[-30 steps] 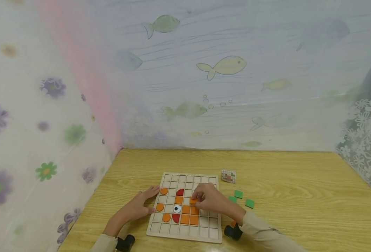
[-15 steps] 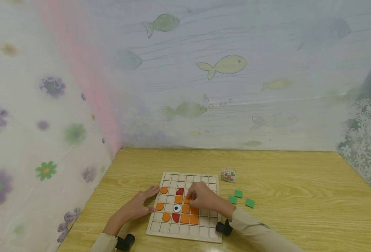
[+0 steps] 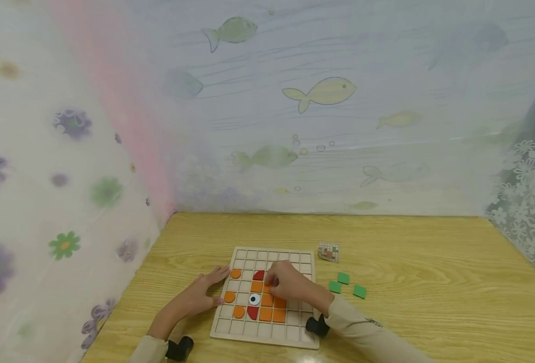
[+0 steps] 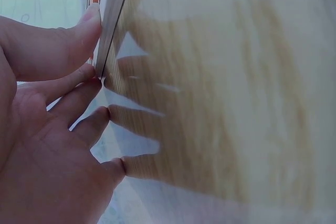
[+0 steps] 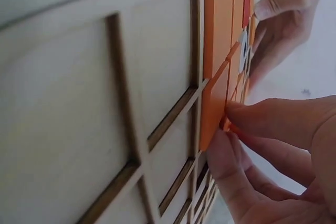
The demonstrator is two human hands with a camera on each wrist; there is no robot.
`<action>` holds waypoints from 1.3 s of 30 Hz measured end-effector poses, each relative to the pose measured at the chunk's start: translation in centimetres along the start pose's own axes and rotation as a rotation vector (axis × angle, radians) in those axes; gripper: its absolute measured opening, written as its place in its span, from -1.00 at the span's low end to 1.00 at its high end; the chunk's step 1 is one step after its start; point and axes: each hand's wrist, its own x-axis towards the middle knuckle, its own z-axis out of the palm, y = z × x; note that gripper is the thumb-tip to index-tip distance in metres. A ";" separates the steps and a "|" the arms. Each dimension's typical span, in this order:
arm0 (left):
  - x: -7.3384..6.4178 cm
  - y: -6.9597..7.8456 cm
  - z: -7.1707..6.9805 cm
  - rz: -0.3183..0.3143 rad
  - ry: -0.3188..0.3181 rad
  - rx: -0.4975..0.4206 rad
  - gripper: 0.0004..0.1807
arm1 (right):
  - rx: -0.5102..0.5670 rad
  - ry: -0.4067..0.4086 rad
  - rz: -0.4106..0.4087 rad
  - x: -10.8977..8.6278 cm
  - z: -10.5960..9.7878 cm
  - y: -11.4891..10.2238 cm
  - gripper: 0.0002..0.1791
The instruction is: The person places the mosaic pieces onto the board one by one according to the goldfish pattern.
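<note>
A wooden grid board [image 3: 303, 335] lies on the table, with orange square tiles [image 3: 265, 314], orange round pieces [image 3: 238, 312], red quarter-round pieces [image 3: 252, 313] and a white eye piece [image 3: 254, 299] in its cells. My right hand [image 3: 289, 281] is over the middle of the board, pinching an orange square tile [image 5: 227, 124] between thumb and fingers beside the other orange tiles. Those fingers cover most of it. On the left, my left hand [image 3: 198, 296] lies with spread fingers against the board's edge; its thumb touches the rim [image 4: 111, 19].
Several green tiles [image 3: 343, 278] lie on the table right of the board. A small card with a grid picture [image 3: 329, 251] is near the board's far right corner. Patterned curtains [image 3: 258, 201] border the table [image 3: 412, 262] at the back and left.
My right hand has moved left across the board with the orange square tile, to the cell beside the upper orange tile. My left hand has stayed at the board's edge.
</note>
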 end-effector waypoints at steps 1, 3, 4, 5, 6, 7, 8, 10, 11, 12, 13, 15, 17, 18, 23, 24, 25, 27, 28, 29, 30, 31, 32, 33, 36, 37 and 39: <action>0.0 0.0 0.0 0.000 0.002 0.003 -0.20 | -0.001 -0.003 0.004 0.1 0.0 -0.1 -0.90; 0.0 -0.1 0.0 0.001 0.001 0.003 -0.20 | 0.004 -0.011 0.018 0.2 0.1 -0.2 -0.90; 0.0 -0.1 0.1 0.003 0.000 0.003 -0.20 | -0.001 -0.016 0.026 0.2 0.1 -0.2 -0.90; 0.0 -0.1 0.1 0.003 -0.003 0.002 -0.20 | -0.004 -0.018 0.027 0.1 0.1 -0.1 -0.91; 0.0 0.0 0.1 0.004 -0.004 0.000 -0.20 | -0.006 -0.018 0.025 0.1 0.1 -0.1 -0.91; 0.0 0.0 0.1 0.005 -0.006 0.001 -0.20 | -0.005 -0.017 0.022 -0.1 0.0 0.0 -0.91; 0.0 0.1 0.1 0.005 -0.010 -0.003 -0.21 | -0.003 -0.017 0.022 -0.2 0.0 0.1 -0.91; 0.0 0.3 0.1 0.002 -0.015 -0.010 -0.21 | -0.011 -0.013 0.016 -0.6 -0.1 0.3 -0.91; 0.1 0.3 0.1 0.001 -0.016 -0.008 -0.22 | -0.009 -0.008 0.011 -0.8 -0.2 0.4 -0.91; 0.1 0.4 0.1 0.000 -0.015 -0.006 -0.22 | -0.006 -0.005 0.010 -1.0 -0.3 0.5 -0.91; 0.1 0.4 0.0 -0.002 -0.015 -0.006 -0.22 | -0.006 0.000 0.006 -1.2 -0.4 0.5 -0.90; 0.1 0.4 0.0 -0.002 -0.011 0.002 -0.22 | -0.007 0.011 -0.007 -1.7 -0.8 0.6 -0.88; 0.1 0.3 0.0 0.001 -0.008 0.012 -0.21 | 0.004 0.016 -0.013 -2.3 -1.3 0.6 -0.87; 0.1 0.3 0.0 0.003 -0.008 0.012 -0.21 | 0.008 0.013 -0.005 -2.6 -1.6 0.5 -0.86; 0.0 0.3 0.0 0.000 -0.011 0.014 -0.21 | 0.016 -0.012 0.019 -4.0 -2.8 0.5 -0.89; 0.0 0.2 0.0 0.000 -0.009 0.014 -0.21 | 0.025 -0.022 0.031 -4.3 -3.0 0.5 -0.89; 0.0 0.2 0.0 0.000 -0.008 0.015 -0.21 | 0.028 -0.026 0.029 -4.5 -3.2 0.5 -0.89; -0.1 0.1 -0.1 0.005 -0.006 0.016 -0.21 | 0.038 -0.037 0.027 -5.1 -3.7 0.6 -0.89; -0.1 0.1 -0.1 0.007 -0.004 0.017 -0.21 | 0.037 -0.040 0.023 -5.3 -3.9 0.7 -0.89; -0.1 0.1 -0.1 0.011 -0.002 0.016 -0.21 | 0.038 -0.044 0.022 -5.6 -4.0 0.7 -0.89; -0.1 0.1 -0.1 0.012 -0.001 0.020 -0.21 | 0.037 -0.047 0.017 -5.9 -4.2 0.7 -0.89; -0.1 0.1 -0.1 0.012 -0.001 0.021 -0.21 | 0.025 -0.048 0.005 -6.2 -4.4 0.8 -0.89; -0.1 0.0 -0.1 0.011 0.000 0.021 -0.21 | 0.023 -0.052 -0.001 -6.5 -4.5 0.8 -0.89; -0.1 0.0 -0.1 0.007 0.000 0.016 -0.22 | 0.021 -0.057 0.000 -6.8 -4.6 0.8 -0.89; -0.1 0.0 -0.1 0.000 -0.002 0.010 -0.22 | 0.029 -0.065 0.009 -7.7 -4.9 0.8 -0.89; -0.1 0.0 -0.1 -0.002 -0.002 0.005 -0.22 | 0.031 -0.067 0.011 -8.0 -5.0 0.8 -0.89; -0.1 0.0 -0.1 -0.005 -0.002 0.004 -0.22 | 0.042 -0.073 0.027 -8.6 -5.2 0.7 -0.89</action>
